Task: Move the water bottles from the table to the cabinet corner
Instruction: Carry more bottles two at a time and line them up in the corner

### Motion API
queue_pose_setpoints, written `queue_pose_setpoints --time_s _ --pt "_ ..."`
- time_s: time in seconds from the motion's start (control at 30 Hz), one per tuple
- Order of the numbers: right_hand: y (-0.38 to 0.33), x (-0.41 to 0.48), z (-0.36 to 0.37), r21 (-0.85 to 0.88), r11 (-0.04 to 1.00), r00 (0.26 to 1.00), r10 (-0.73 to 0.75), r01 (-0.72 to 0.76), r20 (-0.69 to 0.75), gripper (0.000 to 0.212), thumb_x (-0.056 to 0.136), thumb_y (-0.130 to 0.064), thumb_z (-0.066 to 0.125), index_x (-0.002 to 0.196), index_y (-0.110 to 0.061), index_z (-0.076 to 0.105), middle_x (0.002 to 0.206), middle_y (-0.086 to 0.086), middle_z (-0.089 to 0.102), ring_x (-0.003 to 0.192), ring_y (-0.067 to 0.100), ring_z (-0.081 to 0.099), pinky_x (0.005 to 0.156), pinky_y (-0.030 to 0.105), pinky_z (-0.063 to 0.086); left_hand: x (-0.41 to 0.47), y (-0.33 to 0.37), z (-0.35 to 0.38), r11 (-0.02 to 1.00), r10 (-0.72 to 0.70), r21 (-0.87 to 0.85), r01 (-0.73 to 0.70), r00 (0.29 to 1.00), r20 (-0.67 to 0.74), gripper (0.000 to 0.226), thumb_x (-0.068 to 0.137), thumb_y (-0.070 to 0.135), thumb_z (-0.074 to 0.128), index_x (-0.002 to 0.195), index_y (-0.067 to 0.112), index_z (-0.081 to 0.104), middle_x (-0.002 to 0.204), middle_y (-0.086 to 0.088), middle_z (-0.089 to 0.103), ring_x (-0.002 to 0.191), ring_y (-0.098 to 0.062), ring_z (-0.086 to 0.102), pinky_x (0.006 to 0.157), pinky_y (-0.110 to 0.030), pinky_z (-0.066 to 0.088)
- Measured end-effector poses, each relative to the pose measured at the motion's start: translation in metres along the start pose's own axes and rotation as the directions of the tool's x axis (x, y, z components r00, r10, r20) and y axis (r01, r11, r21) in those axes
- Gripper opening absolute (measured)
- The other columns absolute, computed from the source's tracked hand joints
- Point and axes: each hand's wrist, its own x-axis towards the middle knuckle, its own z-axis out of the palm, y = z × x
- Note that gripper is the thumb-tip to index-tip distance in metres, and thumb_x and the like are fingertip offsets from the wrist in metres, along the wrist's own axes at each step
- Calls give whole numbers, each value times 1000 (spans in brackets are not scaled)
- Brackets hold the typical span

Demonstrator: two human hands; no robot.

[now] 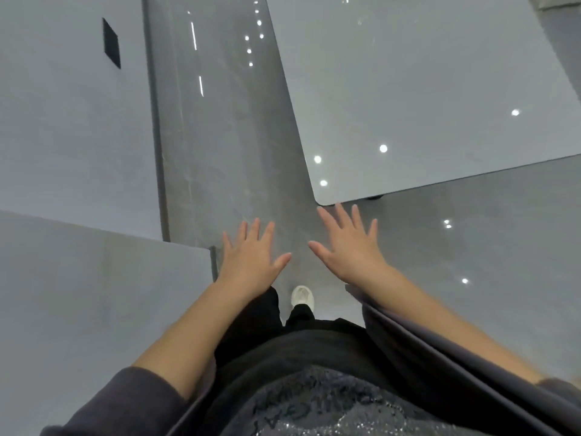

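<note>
No water bottle shows in the head view. My left hand [251, 256] and my right hand [349, 247] are stretched out in front of me above the floor, palms down, fingers spread, holding nothing. The glossy grey table [424, 99] fills the upper right, and its rounded near corner sits just beyond my right fingertips. A grey cabinet [72, 127] stands on the left, with a lower grey block [94, 303] jutting out beside my left hand.
A strip of glossy grey floor [226, 152] runs between the cabinet and the table, with ceiling lights mirrored in it. A black rectangle [111, 44] is set in the cabinet's face. My white shoe [302, 296] shows below my hands.
</note>
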Motion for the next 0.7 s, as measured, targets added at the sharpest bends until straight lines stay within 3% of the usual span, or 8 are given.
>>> queue_pose_setpoints --time_s 0.17,0.43,0.7 --pt "-30 64 -30 -35 999 999 -31 32 17 72 99 -59 32 157 -31 -1 166 6 -5 151 34 -11 117 65 -1 65 -26 -42 1000 5 -11 -5 1000 -27 76 94 63 32 155 23 9 163 -7 5 150 -28 -2 116 -57 2" --pt "-96 183 -79 26 995 994 95 -96 53 72 99 -60 31 157 -31 0 166 8 -3 151 35 -9 116 64 1 193 -86 -143 995 76 65 -81 995 68 75 95 62 32 155 23 8 163 -9 5 149 -30 -3 116 -58 0" --pt "-140 277 -138 106 979 985 174 -174 11 73 99 -58 34 157 -30 2 166 8 -2 151 34 -8 115 63 1 289 -128 -240 977 142 151 -152 987 72 75 96 61 31 155 22 7 163 -10 4 149 -31 -3 117 -59 1"
